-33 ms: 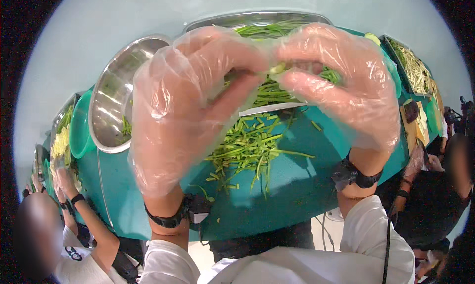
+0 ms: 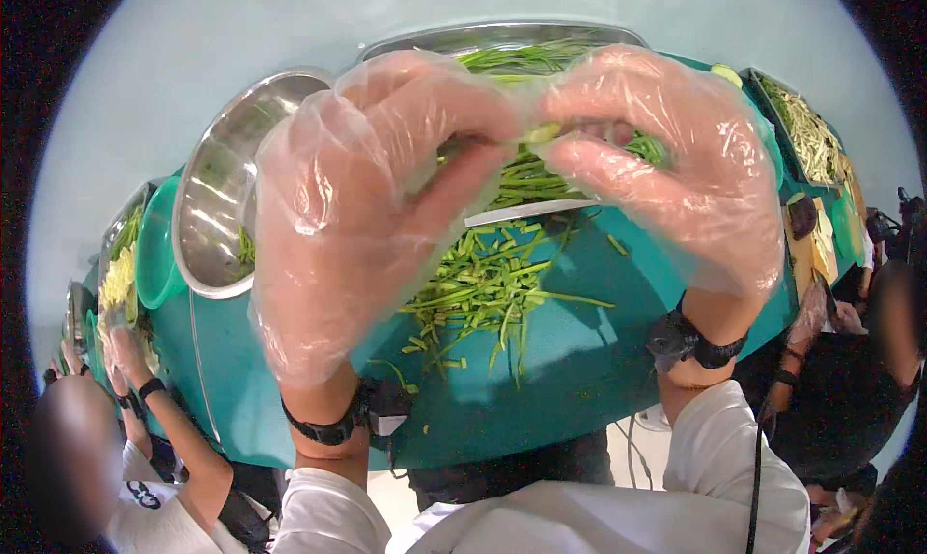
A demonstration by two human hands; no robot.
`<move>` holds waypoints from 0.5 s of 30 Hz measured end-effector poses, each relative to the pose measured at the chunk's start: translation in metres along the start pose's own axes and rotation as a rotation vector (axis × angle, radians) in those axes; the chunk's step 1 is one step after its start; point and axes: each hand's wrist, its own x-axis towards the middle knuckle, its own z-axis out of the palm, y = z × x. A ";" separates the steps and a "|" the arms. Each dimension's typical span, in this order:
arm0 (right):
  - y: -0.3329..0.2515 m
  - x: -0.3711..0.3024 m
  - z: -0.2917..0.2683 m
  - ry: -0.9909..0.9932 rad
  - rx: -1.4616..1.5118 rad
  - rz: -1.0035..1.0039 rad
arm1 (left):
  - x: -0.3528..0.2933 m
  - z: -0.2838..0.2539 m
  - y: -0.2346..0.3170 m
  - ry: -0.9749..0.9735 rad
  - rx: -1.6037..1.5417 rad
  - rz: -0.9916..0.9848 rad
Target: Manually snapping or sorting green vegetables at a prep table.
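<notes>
My left hand [image 2: 338, 197] and my right hand [image 2: 671, 153], both in clear plastic gloves, meet fingertip to fingertip at the top middle. Each pinches a green stem [image 2: 543, 132], and only a short pale-green bit of it shows between them. Below and behind the fingers lies a bunch of long green stalks [image 2: 534, 182], partly hidden by the hands. A pale straight blade-like strip [image 2: 526, 212] runs along the bunch's near side; its ends are hidden. Closer to me, a loose heap of short cut green stalks [image 2: 488, 288] is spread over the green work surface [image 2: 570, 361].
A steel bowl [image 2: 208, 197] holding some green pieces tilts at the left, beside a green plastic bowl [image 2: 157, 255]. A steel tray [image 2: 435, 40] stands behind my hands. To the right is a tray of pale shreds [image 2: 809, 129]. Other people work at both sides.
</notes>
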 end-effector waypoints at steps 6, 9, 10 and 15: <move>-0.014 -0.005 -0.002 -0.016 -0.190 -0.048 | -0.003 0.002 0.000 0.058 0.158 0.025; -0.019 -0.008 0.001 0.022 -0.237 -0.026 | -0.002 0.004 0.005 0.061 0.194 0.006; -0.019 -0.007 0.003 0.060 -0.242 0.006 | -0.002 0.005 0.006 0.072 0.224 0.003; -0.025 -0.001 0.009 0.181 -0.521 0.000 | 0.002 0.006 0.017 0.104 0.232 -0.064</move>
